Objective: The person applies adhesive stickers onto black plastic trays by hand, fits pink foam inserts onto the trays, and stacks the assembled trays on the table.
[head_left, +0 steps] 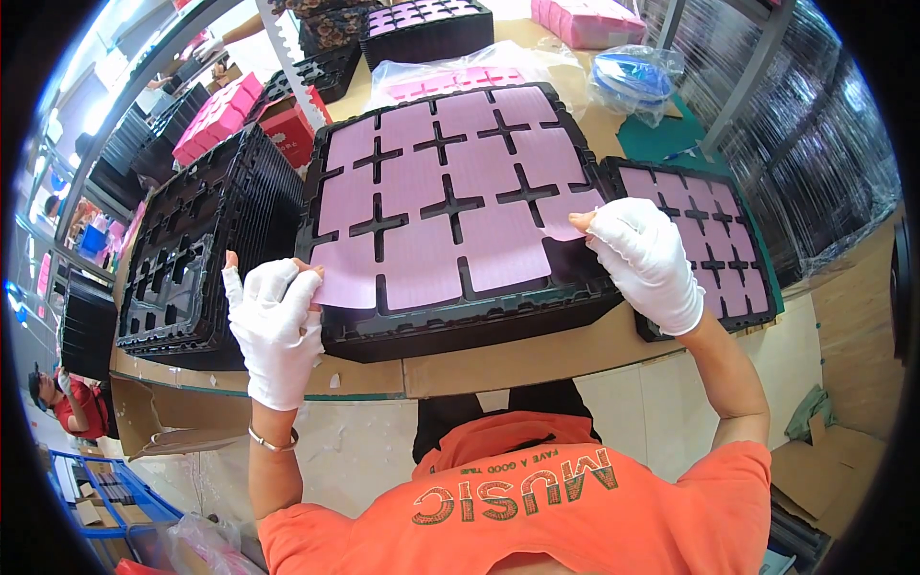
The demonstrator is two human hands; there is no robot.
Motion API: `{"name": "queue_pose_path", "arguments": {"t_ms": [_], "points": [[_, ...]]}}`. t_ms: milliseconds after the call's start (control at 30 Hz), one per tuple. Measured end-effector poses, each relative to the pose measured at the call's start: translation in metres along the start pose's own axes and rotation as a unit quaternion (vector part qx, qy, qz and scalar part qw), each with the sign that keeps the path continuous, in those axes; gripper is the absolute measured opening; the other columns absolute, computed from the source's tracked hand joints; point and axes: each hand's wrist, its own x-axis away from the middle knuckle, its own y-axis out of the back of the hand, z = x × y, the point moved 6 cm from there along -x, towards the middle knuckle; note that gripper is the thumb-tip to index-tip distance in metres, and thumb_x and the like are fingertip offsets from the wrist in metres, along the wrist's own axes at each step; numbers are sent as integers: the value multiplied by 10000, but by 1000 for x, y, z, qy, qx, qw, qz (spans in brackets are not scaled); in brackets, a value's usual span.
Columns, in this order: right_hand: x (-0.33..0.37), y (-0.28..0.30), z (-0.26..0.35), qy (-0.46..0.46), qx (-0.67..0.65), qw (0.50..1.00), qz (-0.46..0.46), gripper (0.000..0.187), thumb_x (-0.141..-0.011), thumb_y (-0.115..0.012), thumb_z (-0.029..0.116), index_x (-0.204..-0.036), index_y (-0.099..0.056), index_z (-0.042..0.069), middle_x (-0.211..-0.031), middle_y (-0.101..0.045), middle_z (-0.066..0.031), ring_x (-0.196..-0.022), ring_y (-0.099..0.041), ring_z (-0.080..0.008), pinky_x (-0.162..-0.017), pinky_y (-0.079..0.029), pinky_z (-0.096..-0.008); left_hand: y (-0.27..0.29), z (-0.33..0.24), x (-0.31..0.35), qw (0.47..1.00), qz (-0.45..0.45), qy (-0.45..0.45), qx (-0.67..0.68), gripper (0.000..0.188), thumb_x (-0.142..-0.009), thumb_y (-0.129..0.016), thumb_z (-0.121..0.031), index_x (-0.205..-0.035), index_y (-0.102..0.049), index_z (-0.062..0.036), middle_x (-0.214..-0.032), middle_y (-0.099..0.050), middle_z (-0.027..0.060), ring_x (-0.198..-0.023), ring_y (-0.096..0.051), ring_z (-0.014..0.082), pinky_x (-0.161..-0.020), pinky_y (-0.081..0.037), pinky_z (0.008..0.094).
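A thin pink sheet (417, 273) with cross-shaped cutouts lies over a black plastic tray (489, 319) in front of me. My left hand (275, 331), in a white glove with bare fingertips, pinches the sheet's near left corner. At its near right corner, my right hand (647, 264), gloved the same way, grips the edge between thumb and fingers. Both near corners look slightly raised off the tray, while the far part lies flat. Black tray shows through the cutouts and along the near rim.
To the left stands a tall stack of black trays (177, 254). Another black tray with a pink sheet (714, 220) sits on the right. Behind are a clear plastic bag (546, 72), a blue roll in plastic (632, 77) and pink packs (589, 21). Metal posts (287, 67) rise beside the table.
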Motion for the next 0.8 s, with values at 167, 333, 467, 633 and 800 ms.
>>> {"name": "queue_pose_path", "arguments": {"t_ms": [167,333,467,633,800], "points": [[5,0,4,-3,2,1000,8,464,-675,-698,-80,-1100,-670,103,-821,-677,-49,-775,-656,-250,-704,-511,-345,1,-1,3,1000,5,4,9,289,-651,-692,44,-903,-658,-92,-911,-600,14,-901,-587,216,-1135,-238,550],[7,1,4,2,13,1000,15,420,-674,-715,-46,-1068,-674,93,-814,-672,-51,-776,-653,-251,-705,-502,-350,0,-1,4,1000,11,-5,-4,276,-658,-701,40,-897,-660,-92,-912,-599,17,-894,-586,212,-1118,-261,545],[4,12,9,-15,-12,996,83,263,-687,-770,134,-918,-679,49,-823,-667,-70,-783,-641,-263,-707,-484,-360,12,-6,-1,992,115,-32,-39,470,-790,-684,-407,-1087,-640,-45,-1075,-597,90,-1046,-557,297,-1103,-253,569],[16,41,3,-20,52,995,79,393,-734,-746,407,-782,-657,28,-897,-674,-114,-842,-629,-316,-808,-479,-421,39,19,21,994,110,-6,14,826,-870,-369,-727,-1159,-610,8,-1228,-585,166,-1173,-541,363,-1081,-292,532],[-5,21,13,80,90,983,138,506,-799,-662,508,-936,-674,21,-1005,-653,-144,-951,-612,-340,-886,-471,-450,22,3,4,989,115,-61,66,819,-871,-353,-722,-1095,-635,14,-1206,-598,176,-1147,-549,380,-1035,-350,531]]}}
